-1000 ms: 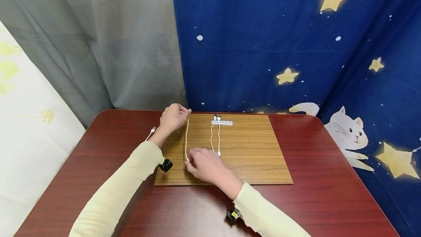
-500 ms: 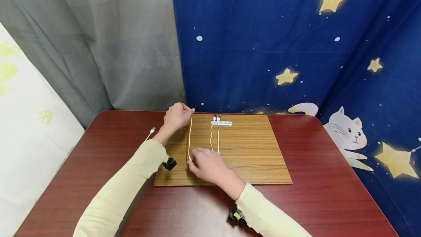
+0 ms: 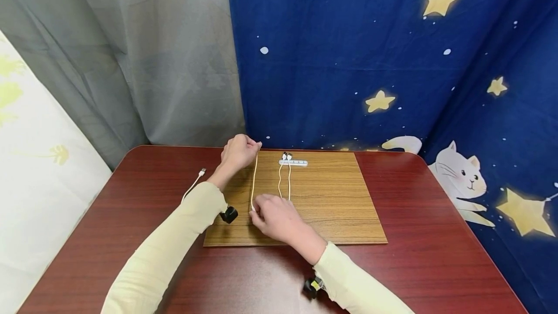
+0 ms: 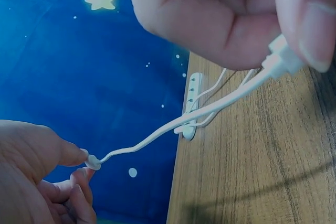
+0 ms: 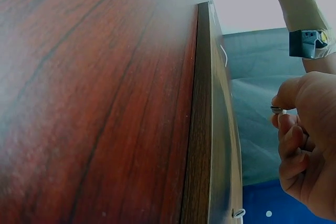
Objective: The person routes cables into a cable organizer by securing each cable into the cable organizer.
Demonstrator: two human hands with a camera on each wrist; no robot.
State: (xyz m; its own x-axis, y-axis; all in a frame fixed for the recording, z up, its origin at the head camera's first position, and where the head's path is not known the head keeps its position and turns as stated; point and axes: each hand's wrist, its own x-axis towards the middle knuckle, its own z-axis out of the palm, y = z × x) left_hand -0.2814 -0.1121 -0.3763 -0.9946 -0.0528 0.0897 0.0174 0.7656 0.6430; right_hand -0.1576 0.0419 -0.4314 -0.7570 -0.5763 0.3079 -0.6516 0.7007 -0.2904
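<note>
A short white USB cable [image 3: 254,178] runs between my two hands. My left hand [image 3: 240,151] pinches its far end, raised near the back edge of the wood-grain board [image 3: 331,207]. In the left wrist view, a small white plug [image 4: 93,162] shows between that thumb and finger. My right hand [image 3: 276,217] pinches the near end low over the board; its white connector [image 4: 281,59] sits under the thumb. To the right of the left hand lies a white cable clip strip [image 3: 298,163], with two more white cables [image 3: 289,178] in its left slots.
Another white USB cable [image 3: 192,189] lies on the red-brown table [image 3: 144,197] left of the board, partly behind my left sleeve [image 3: 167,251]. Grey and blue curtains [image 3: 305,62] hang behind the table.
My left hand has moved rightward and slightly up with its end of the cable, toward the clip strip. My right hand has shifted a little to the right.
</note>
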